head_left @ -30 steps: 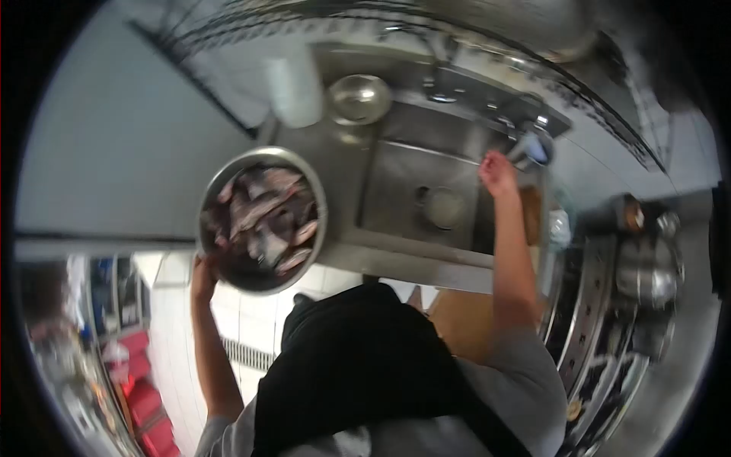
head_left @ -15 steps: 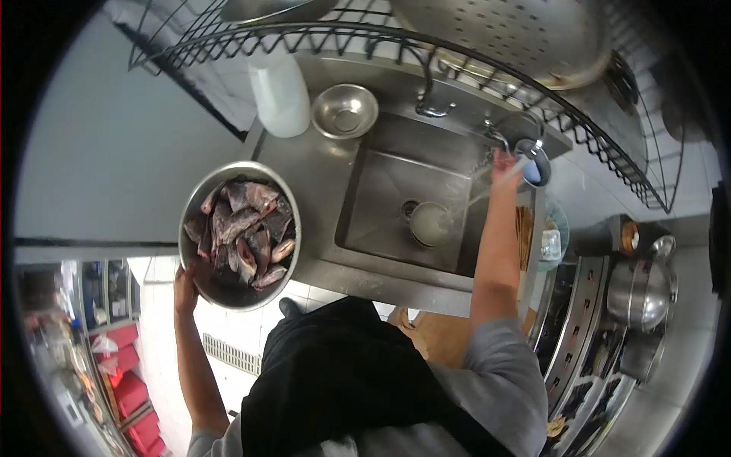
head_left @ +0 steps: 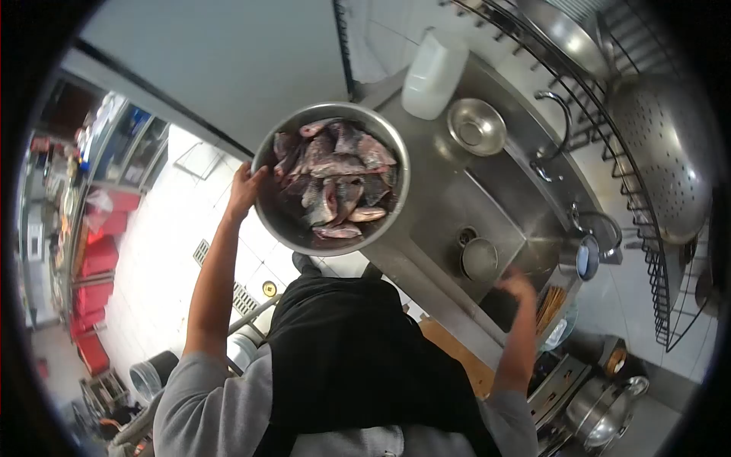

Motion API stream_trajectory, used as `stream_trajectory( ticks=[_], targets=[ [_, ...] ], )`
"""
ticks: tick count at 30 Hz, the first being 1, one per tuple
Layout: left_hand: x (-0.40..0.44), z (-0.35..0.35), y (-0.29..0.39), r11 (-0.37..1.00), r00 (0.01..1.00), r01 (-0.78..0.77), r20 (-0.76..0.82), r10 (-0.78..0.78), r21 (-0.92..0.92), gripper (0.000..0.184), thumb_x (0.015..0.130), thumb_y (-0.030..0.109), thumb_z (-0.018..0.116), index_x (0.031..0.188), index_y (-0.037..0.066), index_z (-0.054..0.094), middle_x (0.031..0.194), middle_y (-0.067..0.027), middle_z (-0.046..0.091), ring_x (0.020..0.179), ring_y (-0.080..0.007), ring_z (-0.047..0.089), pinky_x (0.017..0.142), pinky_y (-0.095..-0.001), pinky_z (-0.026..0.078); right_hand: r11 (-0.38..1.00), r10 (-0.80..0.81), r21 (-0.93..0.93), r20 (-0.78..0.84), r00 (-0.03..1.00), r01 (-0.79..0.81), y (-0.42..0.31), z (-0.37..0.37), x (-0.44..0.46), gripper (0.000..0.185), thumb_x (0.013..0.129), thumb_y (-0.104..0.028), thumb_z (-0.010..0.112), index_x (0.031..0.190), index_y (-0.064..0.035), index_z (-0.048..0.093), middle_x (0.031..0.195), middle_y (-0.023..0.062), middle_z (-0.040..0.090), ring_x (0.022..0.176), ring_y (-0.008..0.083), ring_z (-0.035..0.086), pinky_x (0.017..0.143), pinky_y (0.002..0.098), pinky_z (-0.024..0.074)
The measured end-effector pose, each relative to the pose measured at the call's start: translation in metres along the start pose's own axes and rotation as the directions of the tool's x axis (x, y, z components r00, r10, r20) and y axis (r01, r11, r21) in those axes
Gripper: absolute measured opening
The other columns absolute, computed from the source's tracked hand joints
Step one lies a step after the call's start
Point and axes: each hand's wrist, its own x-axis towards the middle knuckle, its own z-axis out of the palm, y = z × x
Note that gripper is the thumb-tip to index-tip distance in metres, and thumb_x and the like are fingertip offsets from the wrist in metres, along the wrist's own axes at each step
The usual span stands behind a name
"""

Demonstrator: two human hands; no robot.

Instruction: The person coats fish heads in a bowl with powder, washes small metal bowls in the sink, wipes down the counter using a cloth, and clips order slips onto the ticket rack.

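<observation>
My left hand [head_left: 250,186] grips the rim of a large steel basin [head_left: 402,199] at its left side. Inside the basin lie several dark-skinned pieces of raw fish [head_left: 339,164]. The basin sits partly over the counter's left end and partly over the floor. My right hand [head_left: 519,283] is over the right part of the steel sink [head_left: 499,199], smeared by motion, so its fingers are unclear. Close to it in the sink is a small round bowl [head_left: 480,260], beside the drain [head_left: 467,234].
On the counter behind the sink stand a white plastic jug [head_left: 435,74] and a small steel bowl [head_left: 477,127]. Two faucets rise along the back, one a curved tap [head_left: 562,126]. A wire rack [head_left: 626,179] with a large colander [head_left: 661,152] overhangs the right side.
My view has turned left. My right hand has left the right-hand faucet and come back toward me; the water stream seen earlier no longer shows. My left hand keeps its hold on the basin.
</observation>
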Motion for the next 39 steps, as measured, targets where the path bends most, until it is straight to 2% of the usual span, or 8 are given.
stream_trajectory(
  ticks=[1, 3, 5, 7, 11, 15, 21, 39],
  targets=[
    [0.003, 0.0, -0.004, 1.0, 1.0, -0.012, -0.01, 0.011, -0.028, 0.027, 0.086, 0.022, 0.063, 0.093, -0.002, 0.052, 0.077, -0.0068, 0.058, 0.069, -0.0111, 0.054, 0.057, -0.0264, 0.044, 0.971, -0.025, -0.238, -0.011, 1.0, 0.021, -0.027, 0.027, -0.011, 0.042, 0.076, -0.03, 0.067, 0.101, 0.0026, 0.057, 0.096, 0.01, 0.061, 0.088, 0.0283, 0.059, 0.073, 0.0367, 0.0489],
    [0.006, -0.001, -0.01, 0.999, 0.998, -0.046, -0.051, 0.047, 0.02, 0.026, 0.086, 0.022, 0.063, 0.092, -0.002, 0.053, 0.076, -0.0065, 0.058, 0.068, -0.0114, 0.054, 0.057, -0.0269, 0.044, 0.912, 0.121, 0.409, -0.18, 0.976, -0.037, -0.103, 0.027, -0.009, 0.043, 0.081, -0.033, 0.064, 0.106, 0.0011, 0.057, 0.104, 0.0102, 0.06, 0.092, 0.0251, 0.06, 0.077, 0.0372, 0.051],
    [0.005, 0.002, -0.008, 0.994, 0.997, -0.031, -0.074, 0.024, -0.1, 0.029, 0.084, 0.025, 0.066, 0.09, -0.001, 0.056, 0.072, -0.0072, 0.058, 0.062, -0.0119, 0.053, 0.052, -0.0292, 0.042, 0.425, 0.093, 0.905, -0.041, 0.995, -0.003, -0.225, -0.002, -0.032, 0.04, 0.087, -0.034, 0.059, 0.11, -0.0012, 0.056, 0.105, 0.0098, 0.06, 0.09, 0.0208, 0.061, 0.075, 0.0363, 0.0513],
    [0.022, -0.001, -0.033, 0.998, 0.992, -0.029, -0.122, 0.036, 0.06, 0.034, 0.082, 0.03, 0.067, 0.087, -0.002, 0.058, 0.068, -0.009, 0.058, 0.06, -0.0139, 0.054, 0.051, -0.0315, 0.042, 0.268, -0.105, 0.962, -0.028, 0.994, 0.055, -0.307, -0.007, -0.038, 0.04, 0.088, -0.034, 0.059, 0.111, -0.0026, 0.051, 0.1, 0.0075, 0.057, 0.084, 0.0143, 0.056, 0.062, 0.0332, 0.0486],
    [0.015, 0.004, -0.013, 0.962, 0.975, -0.008, -0.211, 0.068, 0.274, 0.044, 0.081, 0.037, 0.065, 0.076, -0.005, 0.055, 0.063, -0.0174, 0.056, 0.06, -0.0216, 0.055, 0.054, -0.0394, 0.042, 0.247, -0.169, 0.967, -0.027, 0.985, 0.069, -0.413, -0.001, -0.035, 0.034, 0.089, -0.029, 0.059, 0.106, -0.0011, 0.051, 0.091, 0.0061, 0.053, 0.08, 0.0136, 0.05, 0.065, 0.0316, 0.0437],
    [0.011, 0.008, -0.045, 0.957, 0.938, -0.134, -0.28, 0.206, 0.257, 0.039, 0.083, 0.034, 0.062, 0.075, -0.004, 0.056, 0.063, -0.0231, 0.053, 0.061, -0.0263, 0.057, 0.058, -0.0416, 0.042, 0.622, -0.039, 0.647, -0.537, 0.843, 0.441, -0.444, 0.035, -0.016, 0.022, 0.089, -0.021, 0.058, 0.09, -0.002, 0.048, 0.078, 0.001, 0.043, 0.073, 0.0126, 0.039, 0.065, 0.0267, 0.0361],
    [-0.095, -0.087, -0.035, 0.978, 0.884, 0.125, -0.427, -0.187, -0.17, 0.041, 0.087, 0.031, 0.058, 0.068, -0.004, 0.053, 0.051, -0.0115, 0.047, 0.051, -0.0133, 0.042, 0.049, -0.0356, 0.037, 0.661, -0.339, 0.568, -0.356, 0.871, 0.49, -0.508, 0.038, -0.051, 0.031, 0.091, -0.021, 0.056, 0.072, -0.006, 0.036, 0.066, -0.0028, 0.031, 0.063, 0.0087, 0.031, 0.055, 0.0269, 0.0295],
    [-0.164, -0.196, -0.072, 0.962, 0.228, 0.162, -0.941, -0.251, -0.218, 0.045, 0.095, 0.031, 0.048, 0.06, 0.002, 0.045, 0.053, 0.0041, 0.037, 0.053, -0.0058, 0.033, 0.046, -0.026, 0.027, 0.462, -0.817, 0.663, 0.061, 0.573, 0.588, -0.775, 0.175, -0.007, 0.037, 0.092, -0.029, 0.055, 0.068, -0.0087, 0.037, 0.063, -0.0059, 0.029, 0.061, 0.0057, 0.026, 0.052, 0.0252, 0.0263]
  ],
)
